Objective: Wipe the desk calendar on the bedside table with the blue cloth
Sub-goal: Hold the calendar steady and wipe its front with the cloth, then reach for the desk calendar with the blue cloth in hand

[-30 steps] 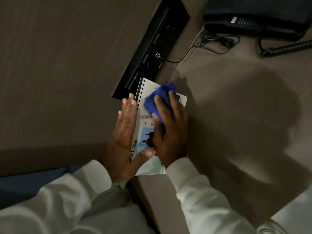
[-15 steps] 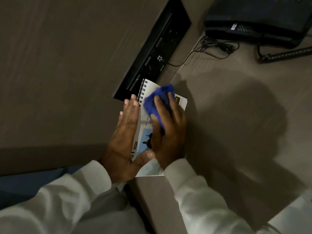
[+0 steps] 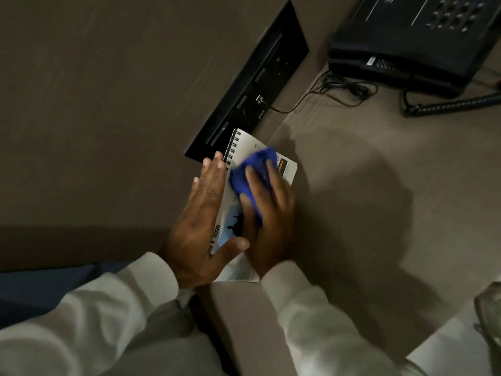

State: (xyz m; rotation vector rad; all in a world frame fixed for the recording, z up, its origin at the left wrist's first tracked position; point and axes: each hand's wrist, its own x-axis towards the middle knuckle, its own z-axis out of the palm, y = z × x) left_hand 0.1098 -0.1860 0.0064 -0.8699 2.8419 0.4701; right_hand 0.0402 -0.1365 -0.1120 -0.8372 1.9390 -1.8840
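Dim grey-brown bedside table (image 3: 366,164) fills my head view, with a black telephone (image 3: 412,36) cut off at the top edge. I see the desk calendar (image 3: 245,146) lying against the wall below a black socket panel (image 3: 249,77). My left hand (image 3: 200,221) lies flat and unclenched along its spiral edge. My right hand (image 3: 268,213) presses the blue cloth (image 3: 250,172) onto the page, hiding most of the print. Only "2026" reads clearly.
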